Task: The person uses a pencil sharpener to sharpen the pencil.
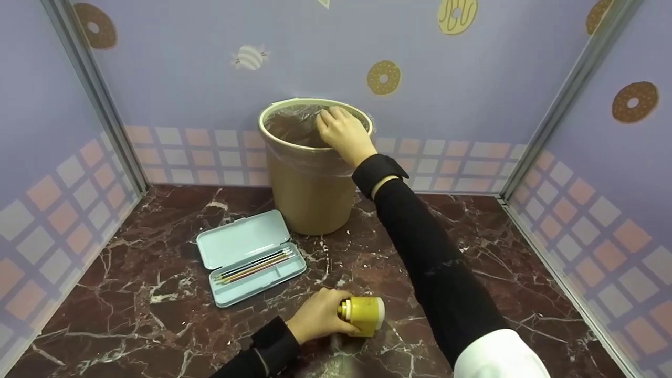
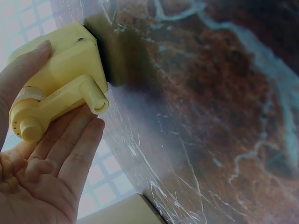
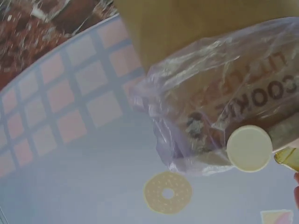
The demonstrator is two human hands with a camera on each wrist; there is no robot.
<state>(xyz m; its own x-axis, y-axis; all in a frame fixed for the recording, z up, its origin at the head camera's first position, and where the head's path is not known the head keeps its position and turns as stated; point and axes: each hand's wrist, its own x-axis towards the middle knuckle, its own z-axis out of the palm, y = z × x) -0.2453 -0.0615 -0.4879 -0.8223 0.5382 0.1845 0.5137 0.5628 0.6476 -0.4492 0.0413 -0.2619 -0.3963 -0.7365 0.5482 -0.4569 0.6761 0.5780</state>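
Note:
A yellow hand-crank pencil sharpener (image 1: 365, 313) lies sideways low over the dark tabletop. My left hand (image 1: 323, 313) grips it from the left; in the left wrist view the thumb lies on its body and the crank handle (image 2: 60, 102) faces the palm. My right hand (image 1: 344, 131) reaches over the rim of a tan bin (image 1: 313, 194), fingers bent down inside the opening. In the right wrist view a small yellow see-through piece (image 3: 287, 158) shows at my fingertips, beside a round cream disc (image 3: 249, 148); most of that hand is outside this view.
A light blue pencil case (image 1: 241, 241) stands with its lid up in front of the bin, several pencils (image 1: 252, 266) inside. Clear plastic liner (image 3: 187, 84) hangs over the bin's rim. Patterned walls (image 1: 184, 68) enclose the back and sides of the marbled tabletop (image 1: 157, 325).

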